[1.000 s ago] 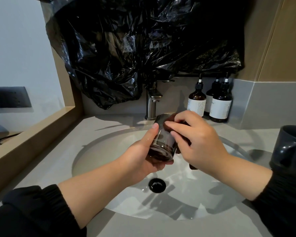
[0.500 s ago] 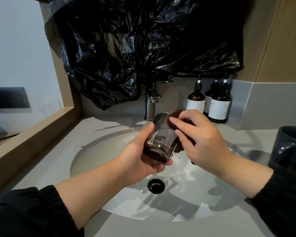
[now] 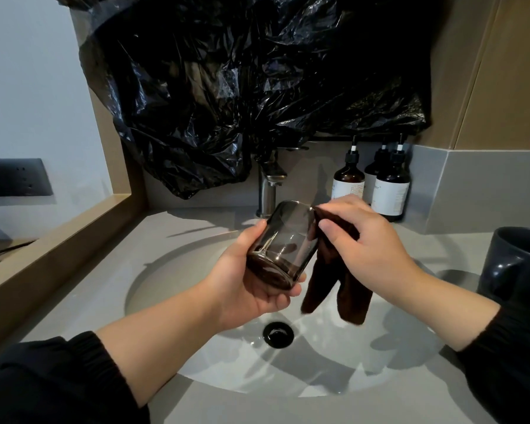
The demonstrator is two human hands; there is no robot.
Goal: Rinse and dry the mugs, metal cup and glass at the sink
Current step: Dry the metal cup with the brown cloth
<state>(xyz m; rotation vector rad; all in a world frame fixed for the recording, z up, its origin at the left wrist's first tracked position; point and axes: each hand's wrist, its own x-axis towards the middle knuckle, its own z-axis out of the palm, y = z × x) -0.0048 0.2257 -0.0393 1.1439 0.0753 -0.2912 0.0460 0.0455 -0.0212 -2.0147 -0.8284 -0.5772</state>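
Grips tilted glass (image 3: 283, 243) in left hand (image 3: 245, 289), pinches brown cloth (image 3: 328, 283) at rim in right hand (image 3: 370, 249) — now dangling lower.

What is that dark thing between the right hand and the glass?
A dark brown cloth. The right hand pinches it against the glass, which the left hand holds. The head view shows it.

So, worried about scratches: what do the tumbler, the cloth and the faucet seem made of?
The tumbler looks like smoked glass, glossy: see-through wall, sharp highlights. The cloth seems soft dark brown fabric, matte, hanging limp in folds. The faucet appears brushed metal, with a dull satin sheen.
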